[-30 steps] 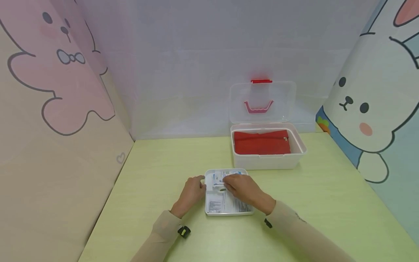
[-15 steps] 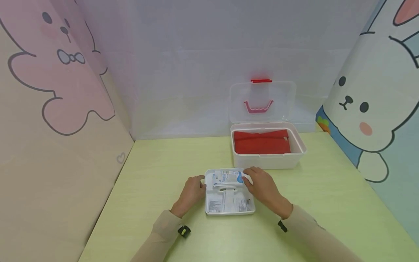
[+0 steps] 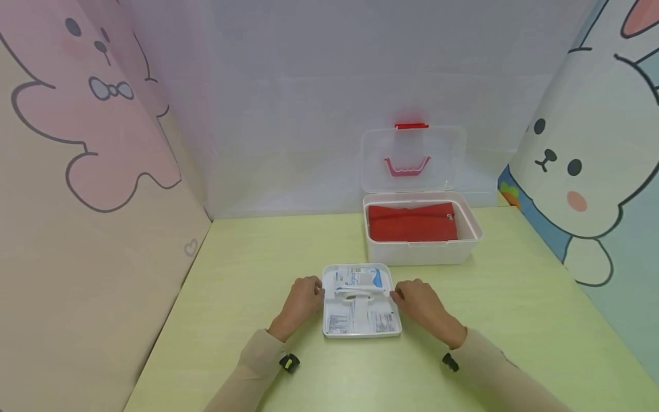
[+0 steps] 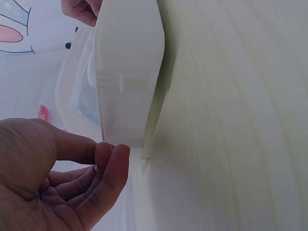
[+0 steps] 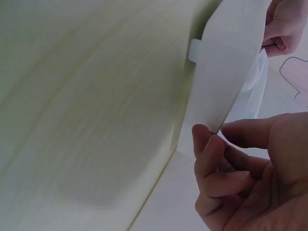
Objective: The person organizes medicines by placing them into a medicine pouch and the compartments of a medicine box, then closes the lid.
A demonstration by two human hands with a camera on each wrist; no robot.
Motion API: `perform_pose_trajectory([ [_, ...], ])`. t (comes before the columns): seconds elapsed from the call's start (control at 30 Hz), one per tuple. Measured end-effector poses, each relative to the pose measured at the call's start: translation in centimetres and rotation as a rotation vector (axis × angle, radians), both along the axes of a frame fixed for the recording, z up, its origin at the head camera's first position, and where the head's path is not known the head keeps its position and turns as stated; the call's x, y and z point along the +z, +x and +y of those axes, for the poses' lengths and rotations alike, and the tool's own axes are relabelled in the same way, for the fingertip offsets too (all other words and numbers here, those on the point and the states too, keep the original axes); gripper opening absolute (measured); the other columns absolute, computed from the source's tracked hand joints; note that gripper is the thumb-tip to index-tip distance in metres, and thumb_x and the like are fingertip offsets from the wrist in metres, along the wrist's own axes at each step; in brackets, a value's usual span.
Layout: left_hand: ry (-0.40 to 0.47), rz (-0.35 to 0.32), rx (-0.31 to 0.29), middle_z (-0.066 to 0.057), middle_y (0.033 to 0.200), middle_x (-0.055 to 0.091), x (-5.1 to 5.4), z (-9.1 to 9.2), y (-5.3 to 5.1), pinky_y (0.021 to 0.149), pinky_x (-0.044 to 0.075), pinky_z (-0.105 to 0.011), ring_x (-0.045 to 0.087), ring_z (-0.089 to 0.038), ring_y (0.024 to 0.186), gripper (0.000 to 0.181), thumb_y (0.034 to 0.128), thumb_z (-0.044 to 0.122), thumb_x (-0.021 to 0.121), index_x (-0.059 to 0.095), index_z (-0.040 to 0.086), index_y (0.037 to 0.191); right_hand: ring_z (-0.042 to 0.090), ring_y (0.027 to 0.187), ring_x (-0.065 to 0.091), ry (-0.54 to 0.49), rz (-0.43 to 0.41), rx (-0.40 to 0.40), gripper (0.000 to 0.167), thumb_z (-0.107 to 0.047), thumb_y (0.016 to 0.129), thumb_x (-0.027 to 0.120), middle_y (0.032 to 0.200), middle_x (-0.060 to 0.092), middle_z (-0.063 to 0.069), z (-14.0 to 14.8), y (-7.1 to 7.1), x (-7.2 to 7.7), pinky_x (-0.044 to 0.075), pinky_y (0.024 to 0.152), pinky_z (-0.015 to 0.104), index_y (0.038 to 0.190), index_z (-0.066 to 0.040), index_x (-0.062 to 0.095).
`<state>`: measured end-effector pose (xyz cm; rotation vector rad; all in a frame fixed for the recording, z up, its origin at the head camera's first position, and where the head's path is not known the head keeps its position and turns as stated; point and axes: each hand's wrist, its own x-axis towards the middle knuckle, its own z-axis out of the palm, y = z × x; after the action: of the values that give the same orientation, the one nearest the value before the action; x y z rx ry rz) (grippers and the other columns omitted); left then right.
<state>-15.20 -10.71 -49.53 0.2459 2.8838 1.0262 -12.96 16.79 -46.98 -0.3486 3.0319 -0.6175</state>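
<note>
A white shallow tray [image 3: 362, 336] with a raised middle handle [image 3: 360, 292] lies on the table. Inside it are a blue-and-white printed packet [image 3: 356, 277] at the back and white packets with small print [image 3: 337, 324] at the front. My left hand [image 3: 300, 301] pinches the tray's left rim between thumb and fingers, as the left wrist view shows. At the opposite rim, thumb and fingertips of my right hand [image 3: 423, 307] pinch the edge, seen close in the right wrist view. The tray's outer side wall [image 4: 127, 62] fills much of the left wrist view.
Behind the tray to the right stands a white box [image 3: 419, 253] holding a red zipped pouch [image 3: 412, 223]. Its clear lid [image 3: 443, 163], with a pink handle [image 3: 408, 167], is raised against the back curtain [image 3: 288, 114]. Cartoon-printed sheets line both sides of the table [image 3: 247, 257].
My right hand has left the blue-and-white packet, moved right to the tray's far corner, then slid down its right rim. My left hand has stayed at the left rim.
</note>
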Motion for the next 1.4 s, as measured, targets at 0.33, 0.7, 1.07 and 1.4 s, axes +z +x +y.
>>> perform_pose_trajectory([
  [0.33, -0.050, 0.038, -0.019, -0.005, 0.068, 0.061, 0.1, -0.1, 0.2, 0.049, 0.041, -0.022, 0.051, -0.011, 0.055, 0.014, 0.0919, 0.009, 0.060, 0.067, 0.000, 0.085, 0.013, 0.054, 0.043, -0.007, -0.029, -0.011, 0.022, -0.010, 0.092, 0.063, 0.056, 0.046, -0.001, 0.0, -0.4, -0.2, 0.035, 0.051, 0.025, 0.070, -0.007, 0.062],
  [0.7, -0.081, 0.010, -0.083, 0.000, 0.063, 0.053, 0.1, -0.1, 1.4, 0.049, 0.038, -0.020, 0.046, -0.010, 0.055, 0.018, 0.0879, 0.009, 0.062, 0.062, 0.005, 0.070, 0.015, 0.059, 0.046, 0.004, -0.042, -0.004, 0.013, -0.011, 0.093, 0.065, 0.061, 0.052, 0.000, 0.4, -1.6, -0.3, 0.037, 0.055, 0.025, 0.083, -0.003, 0.068],
  [1.07, -0.136, -0.014, -0.094, 0.002, 0.060, 0.049, 0.1, 0.4, 3.0, 0.048, 0.036, -0.020, 0.044, -0.010, 0.054, 0.022, 0.0862, 0.010, 0.062, 0.058, 0.009, 0.065, 0.014, 0.060, 0.048, 0.018, -0.013, 0.015, 0.012, -0.012, 0.092, 0.065, 0.065, 0.057, 0.000, 0.5, -2.6, -0.6, 0.040, 0.056, 0.027, 0.083, -0.006, 0.070],
  [1.4, -0.167, -0.032, -0.140, 0.007, 0.051, 0.033, 0.8, 1.5, 5.2, 0.044, 0.028, -0.019, 0.034, -0.007, 0.047, 0.036, 0.0867, 0.010, 0.061, 0.044, 0.015, 0.055, 0.015, 0.066, 0.054, -0.007, 0.006, 0.025, 0.010, -0.011, 0.092, 0.065, 0.077, 0.068, 0.004, 0.1, -3.0, -0.2, 0.048, 0.062, 0.031, 0.090, -0.005, 0.073],
])
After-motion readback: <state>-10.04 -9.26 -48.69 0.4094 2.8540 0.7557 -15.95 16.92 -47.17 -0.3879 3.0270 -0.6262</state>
